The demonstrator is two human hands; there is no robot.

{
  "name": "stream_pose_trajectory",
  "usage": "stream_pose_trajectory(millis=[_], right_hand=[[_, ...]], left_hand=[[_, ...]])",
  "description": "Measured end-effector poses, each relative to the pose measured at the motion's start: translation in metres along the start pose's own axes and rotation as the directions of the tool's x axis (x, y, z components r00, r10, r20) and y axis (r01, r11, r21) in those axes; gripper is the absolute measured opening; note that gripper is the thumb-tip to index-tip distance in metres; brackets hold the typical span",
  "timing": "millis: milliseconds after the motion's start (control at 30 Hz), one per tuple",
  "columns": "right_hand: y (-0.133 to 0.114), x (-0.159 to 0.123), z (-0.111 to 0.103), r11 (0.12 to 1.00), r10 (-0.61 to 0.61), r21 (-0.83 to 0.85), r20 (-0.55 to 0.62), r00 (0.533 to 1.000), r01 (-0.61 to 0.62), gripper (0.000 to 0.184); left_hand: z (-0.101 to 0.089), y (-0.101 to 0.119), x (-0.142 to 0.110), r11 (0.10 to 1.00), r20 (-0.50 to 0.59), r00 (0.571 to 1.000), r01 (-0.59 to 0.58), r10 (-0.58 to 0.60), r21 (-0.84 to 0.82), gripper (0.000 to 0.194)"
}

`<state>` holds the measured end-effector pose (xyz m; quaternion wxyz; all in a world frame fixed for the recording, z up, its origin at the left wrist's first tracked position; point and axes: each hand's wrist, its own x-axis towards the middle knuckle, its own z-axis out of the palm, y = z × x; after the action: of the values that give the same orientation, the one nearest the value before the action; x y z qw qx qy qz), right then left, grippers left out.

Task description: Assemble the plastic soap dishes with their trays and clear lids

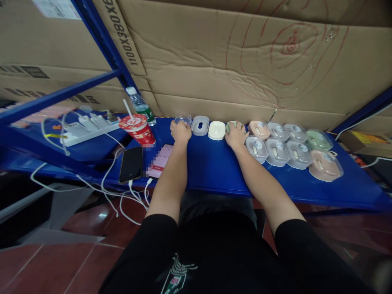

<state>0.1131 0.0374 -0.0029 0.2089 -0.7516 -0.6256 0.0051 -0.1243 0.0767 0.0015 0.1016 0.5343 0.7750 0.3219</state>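
My left hand (180,131) is closed on a clear plastic cover (185,119) at the back of the blue table; its fingers partly hide it. To the right stands a grey plastic piece (201,125) with a dark oval opening, then a cream-coloured box (217,130). My right hand (236,134) reaches over a light green plastic piece (231,124), fingers bent around it from above and covering much of it. Just right of that hand are a pink lidded box (259,130) and a grey lidded box (256,149).
Several more lidded boxes (297,154) stand in two rows on the right of the blue table (214,171). Leftward are a red cup with a straw (137,130), a water bottle (141,107), two phones (131,164), white cables and a power strip (88,130). Cardboard (196,61) rises behind.
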Motion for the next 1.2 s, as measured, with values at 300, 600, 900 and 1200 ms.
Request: stream_pose_trajectory(millis=[300,600,900,1200], right_hand=[[0.000,0.001,0.002,0.999,0.000,0.032,-0.078,0.997,0.002,0.048],[-0.003,0.001,-0.005,0.988,0.033,0.152,-0.141,0.989,-0.011,0.043],[-0.005,0.000,0.003,0.989,0.040,0.146,-0.027,0.999,-0.035,0.057],[-0.004,0.001,0.000,0.971,0.043,0.238,-0.106,0.993,-0.017,0.050]], left_hand=[[0.007,-0.008,0.008,0.998,-0.061,0.997,-0.056,0.057,0.004,0.029],[0.001,-0.007,0.003,0.999,0.006,1.000,-0.007,0.007,0.040,0.028],[0.001,-0.003,0.000,0.994,-0.003,0.999,-0.037,0.037,0.103,0.049],[-0.003,0.007,-0.007,0.990,-0.101,0.988,-0.108,0.117,0.093,0.042]])
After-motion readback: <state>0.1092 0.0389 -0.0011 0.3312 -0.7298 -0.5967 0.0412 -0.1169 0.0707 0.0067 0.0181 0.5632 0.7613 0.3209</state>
